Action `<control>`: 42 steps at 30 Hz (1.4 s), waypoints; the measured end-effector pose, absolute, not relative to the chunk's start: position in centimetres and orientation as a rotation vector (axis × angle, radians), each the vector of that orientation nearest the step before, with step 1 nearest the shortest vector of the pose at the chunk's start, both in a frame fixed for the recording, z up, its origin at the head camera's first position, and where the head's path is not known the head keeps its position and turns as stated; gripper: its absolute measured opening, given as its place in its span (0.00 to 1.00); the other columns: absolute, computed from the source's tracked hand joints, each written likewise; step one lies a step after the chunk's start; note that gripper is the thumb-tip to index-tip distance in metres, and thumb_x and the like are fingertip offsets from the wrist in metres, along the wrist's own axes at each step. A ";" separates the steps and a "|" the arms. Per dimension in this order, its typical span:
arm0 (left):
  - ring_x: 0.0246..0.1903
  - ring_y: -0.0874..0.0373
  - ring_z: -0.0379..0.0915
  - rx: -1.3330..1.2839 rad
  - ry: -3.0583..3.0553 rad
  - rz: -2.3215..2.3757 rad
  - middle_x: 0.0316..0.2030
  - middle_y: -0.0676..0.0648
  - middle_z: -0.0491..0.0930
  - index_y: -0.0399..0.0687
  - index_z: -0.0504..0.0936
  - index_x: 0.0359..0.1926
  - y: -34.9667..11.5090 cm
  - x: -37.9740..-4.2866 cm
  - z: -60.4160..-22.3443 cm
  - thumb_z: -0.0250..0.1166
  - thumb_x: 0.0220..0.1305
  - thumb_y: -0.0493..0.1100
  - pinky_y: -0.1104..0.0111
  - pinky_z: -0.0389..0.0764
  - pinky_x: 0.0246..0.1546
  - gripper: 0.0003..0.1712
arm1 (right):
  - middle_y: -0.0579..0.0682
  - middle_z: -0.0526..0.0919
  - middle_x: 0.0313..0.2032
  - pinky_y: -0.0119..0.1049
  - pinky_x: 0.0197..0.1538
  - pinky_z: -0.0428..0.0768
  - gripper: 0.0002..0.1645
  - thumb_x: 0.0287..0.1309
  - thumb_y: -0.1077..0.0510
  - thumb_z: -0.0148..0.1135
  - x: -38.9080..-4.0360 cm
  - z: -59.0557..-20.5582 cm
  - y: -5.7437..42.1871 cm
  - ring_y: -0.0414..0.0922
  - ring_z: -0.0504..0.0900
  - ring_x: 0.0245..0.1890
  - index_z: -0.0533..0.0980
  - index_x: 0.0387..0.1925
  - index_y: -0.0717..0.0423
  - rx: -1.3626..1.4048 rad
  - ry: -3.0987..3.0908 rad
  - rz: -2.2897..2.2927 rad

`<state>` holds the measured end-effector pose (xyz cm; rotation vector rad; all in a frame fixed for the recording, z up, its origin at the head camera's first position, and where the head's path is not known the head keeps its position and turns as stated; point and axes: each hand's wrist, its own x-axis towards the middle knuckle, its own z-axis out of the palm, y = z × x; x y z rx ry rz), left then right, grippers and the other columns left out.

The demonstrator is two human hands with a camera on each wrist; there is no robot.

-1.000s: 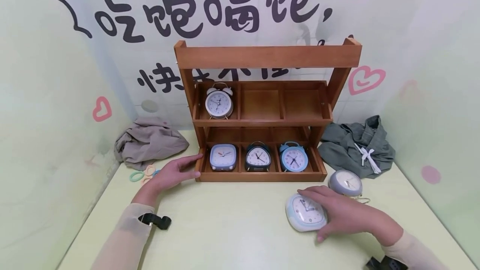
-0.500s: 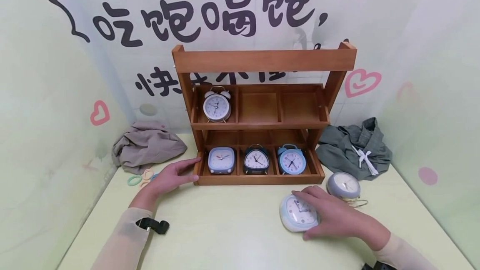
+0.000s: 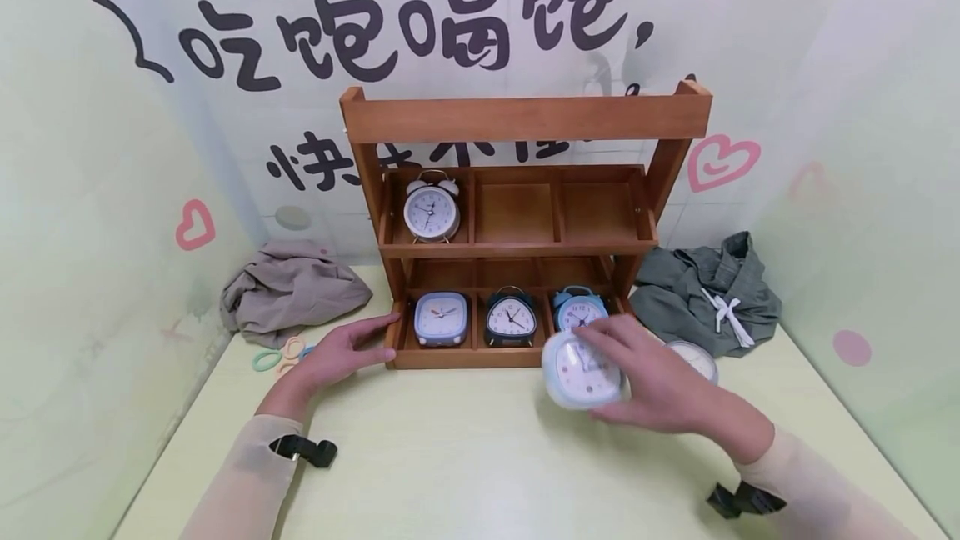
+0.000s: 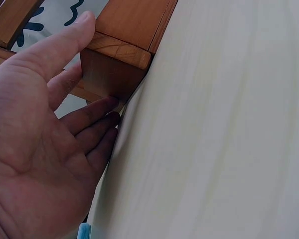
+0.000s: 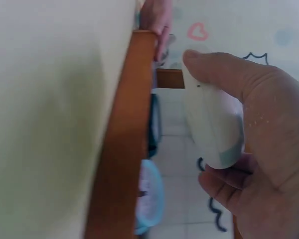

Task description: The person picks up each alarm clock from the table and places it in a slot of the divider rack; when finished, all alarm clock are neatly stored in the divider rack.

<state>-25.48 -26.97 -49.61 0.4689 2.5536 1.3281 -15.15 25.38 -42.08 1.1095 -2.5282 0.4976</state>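
Observation:
A white and pale-blue alarm clock (image 3: 581, 377) is held above the table by my right hand (image 3: 667, 377), thumb on one side and fingers on the other. It hangs in front of the lower right compartment of a wooden two-tier rack (image 3: 510, 358). My left hand (image 3: 337, 357) touches the rack's lower left corner; in the left wrist view its thumb and fingers (image 4: 87, 117) lie fairly straight against the wood. On the lower tier stand a blue square clock (image 3: 441, 319), a dark triangular clock (image 3: 512, 317) and a light-blue twin-bell clock (image 3: 579, 307), partly covered by the held clock.
A white twin-bell clock (image 3: 432, 211) stands in the upper left compartment. Behind my right hand, a grey-purple clock (image 3: 696, 357) lies partly hidden. Crumpled cloths, one brown-grey (image 3: 296, 286) and one dark green (image 3: 705, 290), flank the rack. Several coloured rings (image 3: 288, 352) lie near the left hand.
My right hand has moved the pale-blue clock left, then lifted it off the table toward the rack. My left hand stays at the rack's corner.

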 end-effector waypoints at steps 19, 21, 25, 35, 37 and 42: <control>0.85 0.41 0.54 0.481 2.533 1.365 0.84 0.45 0.65 0.66 0.76 0.82 -26.9 -25.6 -50.0 0.78 0.71 0.61 0.41 0.56 0.84 0.42 | 0.63 0.68 0.76 0.62 0.65 0.79 0.67 0.50 0.38 0.91 -26.6 -29.8 19.8 0.60 0.65 0.72 0.66 0.84 0.55 0.872 -2.435 0.513; 0.85 0.41 0.54 0.480 2.535 1.361 0.84 0.45 0.65 0.66 0.76 0.82 -26.8 -25.6 -49.9 0.78 0.71 0.61 0.41 0.56 0.84 0.42 | 0.62 0.67 0.78 0.63 0.69 0.77 0.67 0.50 0.38 0.90 -27.6 -29.5 19.3 0.60 0.64 0.73 0.66 0.84 0.55 0.869 -2.456 0.519; 0.85 0.41 0.54 0.481 2.545 1.353 0.84 0.45 0.65 0.67 0.76 0.82 -26.8 -25.6 -49.7 0.78 0.72 0.60 0.41 0.56 0.84 0.41 | 0.62 0.64 0.80 0.62 0.74 0.75 0.69 0.51 0.36 0.90 -29.3 -29.3 18.4 0.59 0.64 0.75 0.65 0.86 0.53 0.847 -2.516 0.522; 0.85 0.41 0.54 0.483 2.547 1.340 0.84 0.44 0.64 0.66 0.75 0.82 -26.9 -25.6 -49.7 0.77 0.72 0.60 0.40 0.56 0.84 0.42 | 0.61 0.63 0.83 0.70 0.83 0.53 0.70 0.52 0.33 0.88 -30.8 -29.5 17.2 0.61 0.60 0.80 0.62 0.88 0.45 0.840 -2.637 0.544; 0.85 0.41 0.54 0.482 2.546 1.342 0.84 0.44 0.64 0.66 0.75 0.82 -26.9 -25.6 -49.7 0.77 0.72 0.60 0.41 0.56 0.84 0.42 | 0.60 0.61 0.84 0.71 0.83 0.51 0.70 0.52 0.33 0.88 -30.9 -29.5 17.2 0.62 0.58 0.82 0.61 0.88 0.46 0.843 -2.654 0.545; 0.85 0.41 0.54 0.480 2.546 1.338 0.84 0.44 0.64 0.67 0.75 0.82 -27.1 -25.6 -49.9 0.77 0.72 0.62 0.40 0.56 0.84 0.42 | 0.59 0.58 0.86 0.74 0.83 0.47 0.71 0.52 0.32 0.88 -30.8 -29.4 17.1 0.63 0.53 0.85 0.60 0.89 0.47 0.840 -2.706 0.530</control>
